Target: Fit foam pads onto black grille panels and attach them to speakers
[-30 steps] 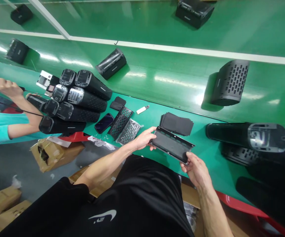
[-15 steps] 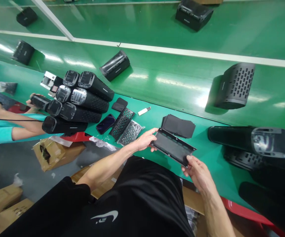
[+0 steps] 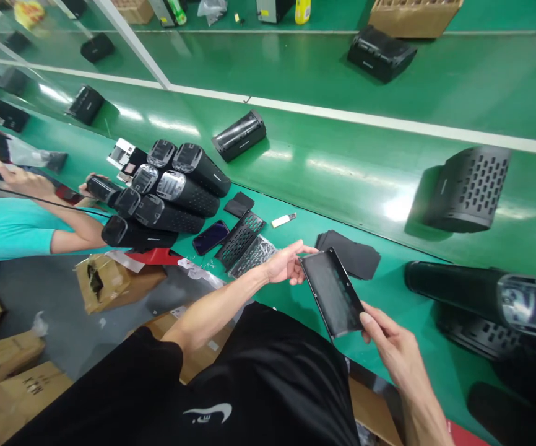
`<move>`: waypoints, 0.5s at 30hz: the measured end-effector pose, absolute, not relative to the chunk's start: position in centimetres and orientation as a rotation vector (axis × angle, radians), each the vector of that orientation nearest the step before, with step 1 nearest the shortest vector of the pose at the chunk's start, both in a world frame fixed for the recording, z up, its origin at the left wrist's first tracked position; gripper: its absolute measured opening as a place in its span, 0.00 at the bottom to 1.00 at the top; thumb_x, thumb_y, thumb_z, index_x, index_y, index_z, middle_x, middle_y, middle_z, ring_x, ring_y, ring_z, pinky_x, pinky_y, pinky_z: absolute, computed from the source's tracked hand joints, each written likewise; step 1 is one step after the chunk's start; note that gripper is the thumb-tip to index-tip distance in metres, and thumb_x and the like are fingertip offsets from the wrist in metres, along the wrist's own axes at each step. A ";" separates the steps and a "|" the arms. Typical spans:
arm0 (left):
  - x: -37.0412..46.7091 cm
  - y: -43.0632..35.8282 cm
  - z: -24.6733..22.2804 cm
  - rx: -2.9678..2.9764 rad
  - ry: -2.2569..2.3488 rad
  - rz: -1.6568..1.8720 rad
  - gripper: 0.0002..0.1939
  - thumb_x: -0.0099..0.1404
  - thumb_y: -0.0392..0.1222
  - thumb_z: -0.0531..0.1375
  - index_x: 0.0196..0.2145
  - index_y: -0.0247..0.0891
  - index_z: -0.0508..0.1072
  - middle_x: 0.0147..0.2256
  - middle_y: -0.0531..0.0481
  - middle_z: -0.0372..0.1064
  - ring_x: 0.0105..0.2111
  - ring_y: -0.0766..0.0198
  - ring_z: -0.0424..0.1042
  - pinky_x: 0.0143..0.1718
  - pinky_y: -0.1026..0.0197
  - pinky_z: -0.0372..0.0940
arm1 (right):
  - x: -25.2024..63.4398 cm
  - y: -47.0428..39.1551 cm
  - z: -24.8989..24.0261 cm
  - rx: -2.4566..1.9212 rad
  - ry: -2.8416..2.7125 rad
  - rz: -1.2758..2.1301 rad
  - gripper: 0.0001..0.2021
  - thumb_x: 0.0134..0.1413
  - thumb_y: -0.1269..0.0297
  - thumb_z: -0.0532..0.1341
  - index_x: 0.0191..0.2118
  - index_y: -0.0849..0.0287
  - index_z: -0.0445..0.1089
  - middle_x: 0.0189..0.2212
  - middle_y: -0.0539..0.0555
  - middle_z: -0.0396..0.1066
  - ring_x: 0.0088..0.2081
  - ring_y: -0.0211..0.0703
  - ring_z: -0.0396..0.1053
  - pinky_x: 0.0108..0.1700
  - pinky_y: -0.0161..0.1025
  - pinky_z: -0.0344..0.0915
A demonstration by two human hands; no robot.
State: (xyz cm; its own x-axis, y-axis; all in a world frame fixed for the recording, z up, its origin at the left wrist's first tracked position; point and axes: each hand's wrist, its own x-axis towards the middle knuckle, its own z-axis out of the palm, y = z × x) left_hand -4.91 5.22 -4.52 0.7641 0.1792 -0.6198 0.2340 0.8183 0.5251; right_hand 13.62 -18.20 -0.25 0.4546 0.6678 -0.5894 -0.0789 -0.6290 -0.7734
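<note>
A black rectangular speaker panel [image 3: 333, 294] is tilted above the green bench in front of me. My right hand [image 3: 386, 334] pinches its lower right edge between thumb and fingers. At its left end is my left hand [image 3: 290, 262], fingers apart and the index finger stretched along the panel's upper corner; whether they touch is hard to tell. Just behind the panel lies a fanned stack of thin black sheets [image 3: 354, 257]. Left of my left hand are a perforated black grille [image 3: 241, 238] and a grille in clear plastic [image 3: 254, 255].
A phone [image 3: 211, 237] and a white utility knife [image 3: 283, 220] lie on the bench [image 3: 291, 310]. Black speakers [image 3: 189, 192] are piled at left beside a co-worker's arm [image 3: 77, 226]. More speakers stand on the green conveyor [image 3: 324, 148] and at right [image 3: 463, 291].
The panel has turned to slope more steeply down to the right. My left hand has loosened and spread its fingers, while my right hand keeps its pinch. The view has shifted.
</note>
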 end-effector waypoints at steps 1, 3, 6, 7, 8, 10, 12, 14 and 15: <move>-4.8 5.0 -4.8 0.598 0.715 0.015 0.33 0.70 0.66 0.53 0.57 0.36 0.69 0.25 0.51 0.71 0.18 0.63 0.72 0.15 0.67 0.61 | 13.1 -18.3 -0.5 -1.947 -0.457 1.219 0.31 0.48 0.36 0.70 0.50 0.53 0.83 0.22 0.49 0.69 0.25 0.44 0.64 0.29 0.41 0.64; -4.4 4.5 -5.2 0.607 0.755 0.097 0.30 0.68 0.66 0.56 0.49 0.35 0.71 0.24 0.52 0.70 0.19 0.64 0.72 0.15 0.67 0.62 | 12.2 -18.5 -0.8 -1.961 -0.387 1.192 0.32 0.47 0.36 0.70 0.50 0.55 0.82 0.21 0.49 0.69 0.25 0.44 0.65 0.31 0.41 0.65; -4.0 3.8 -5.6 0.704 0.860 0.174 0.20 0.66 0.57 0.62 0.40 0.34 0.72 0.23 0.54 0.67 0.16 0.67 0.68 0.14 0.68 0.59 | 11.1 -18.3 -1.0 -1.961 -0.320 1.178 0.32 0.45 0.36 0.72 0.50 0.55 0.81 0.23 0.49 0.71 0.26 0.45 0.67 0.32 0.42 0.67; -3.9 3.7 -5.7 0.737 0.891 0.187 0.18 0.66 0.54 0.62 0.39 0.34 0.72 0.22 0.56 0.66 0.15 0.68 0.66 0.14 0.68 0.58 | 10.9 -18.2 -1.0 -1.951 -0.308 1.181 0.32 0.45 0.37 0.72 0.50 0.55 0.81 0.23 0.49 0.72 0.27 0.45 0.67 0.32 0.42 0.68; -3.8 3.6 -5.8 0.764 0.911 0.193 0.17 0.67 0.53 0.62 0.39 0.34 0.73 0.22 0.56 0.65 0.14 0.69 0.64 0.13 0.68 0.57 | 10.8 -18.1 -1.0 -1.941 -0.299 1.186 0.32 0.45 0.37 0.72 0.50 0.55 0.81 0.23 0.50 0.72 0.27 0.45 0.67 0.32 0.42 0.68; -3.8 3.7 -6.1 0.808 0.921 0.193 0.17 0.68 0.52 0.60 0.41 0.33 0.74 0.22 0.56 0.66 0.14 0.70 0.63 0.13 0.68 0.55 | 10.7 -17.9 -0.9 -1.925 -0.284 1.190 0.32 0.44 0.38 0.73 0.50 0.55 0.81 0.24 0.50 0.72 0.26 0.45 0.67 0.31 0.42 0.68; -3.8 3.9 -6.4 0.817 0.906 0.199 0.19 0.69 0.53 0.60 0.44 0.32 0.75 0.22 0.56 0.67 0.15 0.69 0.64 0.14 0.68 0.55 | 10.7 -17.8 -0.9 -1.915 -0.282 1.187 0.32 0.45 0.38 0.73 0.51 0.55 0.81 0.23 0.49 0.72 0.26 0.45 0.66 0.31 0.42 0.67; -3.7 4.0 -6.8 0.755 0.884 0.212 0.24 0.69 0.59 0.59 0.45 0.32 0.76 0.21 0.55 0.67 0.16 0.67 0.66 0.15 0.68 0.55 | 10.6 -17.8 -1.0 -1.906 -0.285 1.174 0.31 0.46 0.39 0.73 0.50 0.56 0.81 0.22 0.49 0.70 0.26 0.44 0.65 0.31 0.41 0.66; -3.7 3.9 -6.9 0.689 0.877 0.223 0.28 0.70 0.63 0.58 0.46 0.32 0.76 0.21 0.55 0.67 0.16 0.67 0.66 0.16 0.67 0.56 | 10.5 -17.8 -1.2 -1.899 -0.283 1.169 0.31 0.46 0.39 0.73 0.50 0.56 0.81 0.21 0.48 0.70 0.26 0.43 0.65 0.31 0.40 0.66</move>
State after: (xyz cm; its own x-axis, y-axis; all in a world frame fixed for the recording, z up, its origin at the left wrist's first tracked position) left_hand -3.66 3.87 -6.92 0.6327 0.4490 -0.6310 0.0927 0.7650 0.6373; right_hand 10.53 -17.78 -1.17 0.5344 0.5783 -0.6164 -0.2326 -0.6005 -0.7650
